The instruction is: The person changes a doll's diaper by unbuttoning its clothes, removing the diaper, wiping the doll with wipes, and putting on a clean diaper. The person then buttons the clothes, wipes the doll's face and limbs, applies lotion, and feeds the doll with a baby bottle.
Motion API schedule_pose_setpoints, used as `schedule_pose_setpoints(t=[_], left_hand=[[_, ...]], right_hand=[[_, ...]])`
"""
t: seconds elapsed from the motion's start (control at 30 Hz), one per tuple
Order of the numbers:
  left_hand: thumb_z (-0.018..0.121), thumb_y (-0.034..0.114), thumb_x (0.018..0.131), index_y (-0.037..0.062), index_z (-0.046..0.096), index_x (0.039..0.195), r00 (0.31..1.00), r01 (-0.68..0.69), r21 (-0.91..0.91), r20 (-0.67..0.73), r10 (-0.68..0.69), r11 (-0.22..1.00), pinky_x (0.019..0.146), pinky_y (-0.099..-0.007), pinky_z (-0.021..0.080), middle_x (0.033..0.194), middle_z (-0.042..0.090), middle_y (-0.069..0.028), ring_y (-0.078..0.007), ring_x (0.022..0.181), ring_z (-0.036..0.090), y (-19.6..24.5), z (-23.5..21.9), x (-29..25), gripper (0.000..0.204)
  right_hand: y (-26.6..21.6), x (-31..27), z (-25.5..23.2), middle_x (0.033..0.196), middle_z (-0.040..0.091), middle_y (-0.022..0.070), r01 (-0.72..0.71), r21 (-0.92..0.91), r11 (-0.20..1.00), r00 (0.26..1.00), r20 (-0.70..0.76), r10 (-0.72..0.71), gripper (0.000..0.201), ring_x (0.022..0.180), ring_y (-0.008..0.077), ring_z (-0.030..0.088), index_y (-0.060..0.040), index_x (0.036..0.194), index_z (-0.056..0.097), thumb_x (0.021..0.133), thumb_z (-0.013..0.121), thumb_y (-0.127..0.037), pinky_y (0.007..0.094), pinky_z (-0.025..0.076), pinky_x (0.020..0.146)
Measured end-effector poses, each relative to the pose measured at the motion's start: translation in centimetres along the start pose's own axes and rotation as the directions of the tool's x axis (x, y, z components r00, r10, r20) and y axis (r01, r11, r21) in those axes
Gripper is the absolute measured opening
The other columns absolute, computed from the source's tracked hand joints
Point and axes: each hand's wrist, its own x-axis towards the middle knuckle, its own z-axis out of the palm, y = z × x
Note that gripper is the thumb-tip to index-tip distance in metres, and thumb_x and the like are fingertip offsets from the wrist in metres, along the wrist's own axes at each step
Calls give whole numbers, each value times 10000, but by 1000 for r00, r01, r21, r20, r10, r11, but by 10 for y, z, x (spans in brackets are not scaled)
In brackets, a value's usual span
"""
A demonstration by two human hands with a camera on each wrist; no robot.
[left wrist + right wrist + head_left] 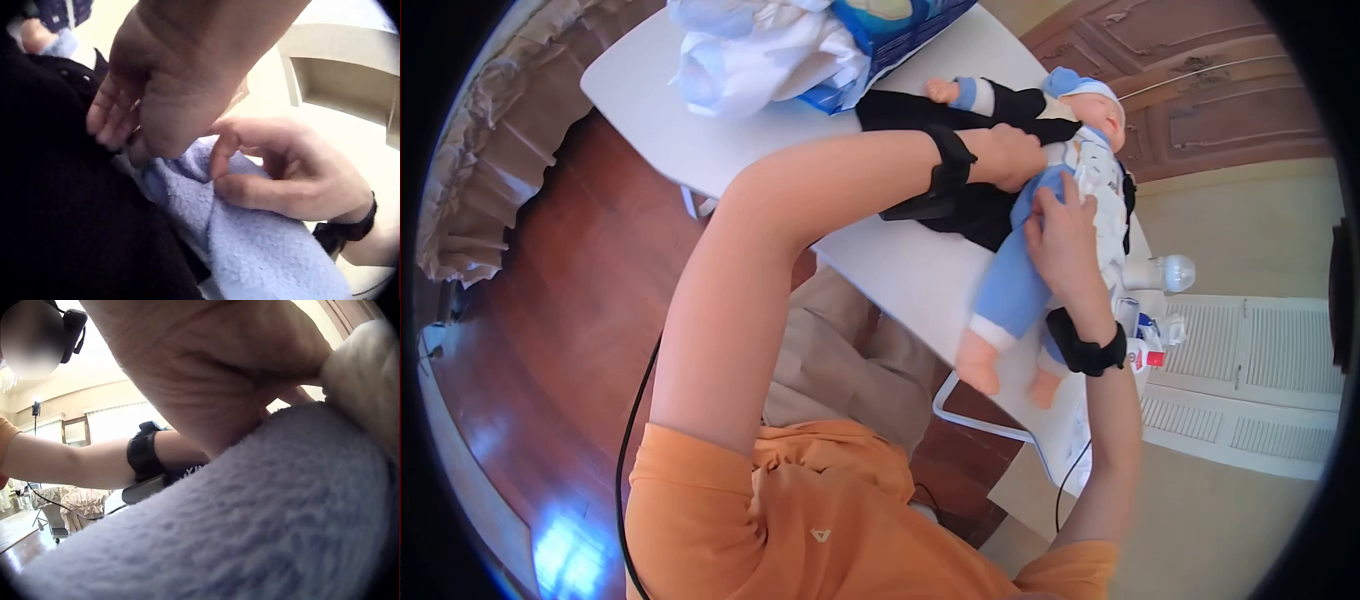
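At the left end of the white surface (635, 90), a crumpled white plastic bag (750, 60) is set against a blue printed pack (900, 40); the contents of both are hidden. Black cloth (990, 220) is spread beside and partly beneath the doll (1108, 185), which is laid face up on the surface, its blue trousers (1010, 285) worn over both legs. At the waist the left hand (1005, 155) is held with fingers bent; whether anything is pinched there cannot quite be told. Just beside it, a fold of the blue fabric is pinched between thumb and forefinger of the right hand (1065, 240).

The doll is probably light, its clothing soft, fuzzy and easily bunched rather than slippery. The trousers are best taken by the waistband, with the torso steadied; little fragility is to be expected. Beyond the doll, to the right, a baby bottle (1178, 272) is seen with a clear domed cap, and nearer, a white container with a red cap (1155, 358); what is held in either is not made out.
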Motion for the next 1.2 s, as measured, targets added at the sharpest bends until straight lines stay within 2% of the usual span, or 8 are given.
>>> schedule_pose_setpoints(t=[0.3,0.57,0.63,0.8,1.03,1.1,1.13,1.2], left_hand=[[596,72,654,14,609,791,999,43,-87,23,-41,995,694,-398,487,849,597,-189,-334,827,590,-2,7,9,150],[557,82,682,14,604,746,979,-164,-21,-129,160,986,659,-395,490,812,588,-169,-331,779,592,-23,0,-9,104],[560,97,681,-11,600,739,975,-165,-156,-174,137,974,667,-399,481,790,585,-183,-341,751,588,-27,-1,-16,129],[537,122,705,-25,567,678,959,253,-440,-7,-285,862,662,-385,449,673,582,-191,-340,701,574,-32,1,-27,153],[505,137,737,-21,547,681,982,117,-360,-97,-162,926,643,-359,457,646,584,-170,-283,702,598,-26,6,-17,173],[462,133,786,-27,507,753,971,179,-550,-33,-236,816,657,-322,480,717,596,-159,-229,715,610,-24,-1,-12,170],[415,139,828,-41,447,832,952,276,-807,156,-262,523,678,-306,501,849,578,-175,-204,733,607,-21,-3,-9,183],[408,151,836,-45,433,847,946,281,-891,194,-260,356,680,-309,505,877,560,-173,-210,736,606,-20,-6,-5,198]], right_hand=[[-4,-7,-3,1137,412,154,-39,-57,998,999,-23,37,265,1021,475,352,-73,941,529,681,555,-120,592,387,702],[5,-10,-11,1135,447,157,-103,32,994,991,-83,105,204,1048,460,359,-46,873,534,684,543,-124,553,404,738],[7,-9,-12,1125,460,164,-105,40,994,983,-148,110,190,1034,461,379,-35,857,526,687,534,-120,532,414,742],[13,-10,-11,1111,471,175,-97,64,993,980,-170,106,203,1016,459,400,-21,865,526,687,534,-118,517,421,740],[1,-12,-9,1107,476,176,-67,24,997,989,-134,70,223,1022,441,399,-13,877,546,679,539,-115,512,421,747],[3,-12,-9,1106,477,175,-64,38,997,987,-146,69,218,1021,440,397,-15,871,548,676,541,-113,509,419,754],[4,-11,-9,1106,478,174,-66,51,996,985,-153,73,214,1020,439,396,-17,865,550,673,543,-111,505,417,762],[7,-10,-11,1103,478,173,-71,78,994,984,-156,83,214,1014,440,398,-22,863,552,669,544,-110,504,413,766]])
